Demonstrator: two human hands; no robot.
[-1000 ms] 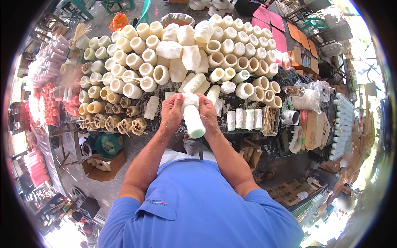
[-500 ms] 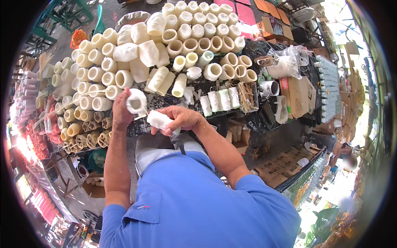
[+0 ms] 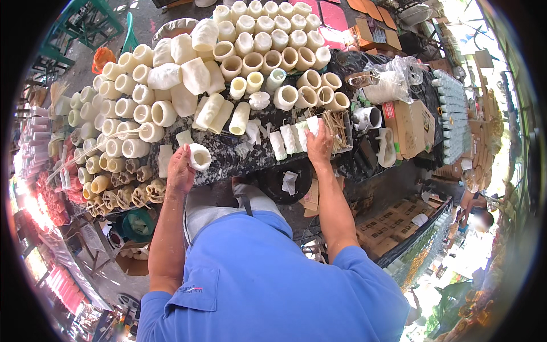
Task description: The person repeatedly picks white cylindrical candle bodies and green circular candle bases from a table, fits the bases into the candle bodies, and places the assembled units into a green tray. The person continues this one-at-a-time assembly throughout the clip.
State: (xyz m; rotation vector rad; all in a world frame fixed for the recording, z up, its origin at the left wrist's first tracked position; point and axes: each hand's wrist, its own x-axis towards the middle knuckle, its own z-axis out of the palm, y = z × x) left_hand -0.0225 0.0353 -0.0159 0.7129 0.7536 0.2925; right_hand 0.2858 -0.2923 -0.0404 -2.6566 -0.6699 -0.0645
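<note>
My left hand [image 3: 181, 170] grips a short white hollow wax cup [image 3: 199, 157] by its side, its round opening facing up, in front of the table's near edge. To the right, my right hand [image 3: 320, 141] reaches over the table with its fingers closed around a white wax cylinder [image 3: 313, 125]. This cylinder is at the right end of a short row of bumpy white wax cylinders [image 3: 277, 146] lying side by side. My fingers hide its lower part, so I cannot tell whether it touches the table. Beside the row is a box of thin brown sticks [image 3: 337, 130].
Many hollow cream wax cups [image 3: 135, 148] crowd the table's left and back. Larger wax shells [image 3: 196, 76] are piled in the middle. White scraps [image 3: 253, 132] litter the black tabletop [image 3: 225, 154]. Cardboard boxes [image 3: 407, 128] and a clear plastic bag [image 3: 393, 85] are at the right.
My right hand has moved away from the left one, rightward and forward to the row of cylinders. Before, it held a white piece close to the cup. My left hand still holds the cup.
</note>
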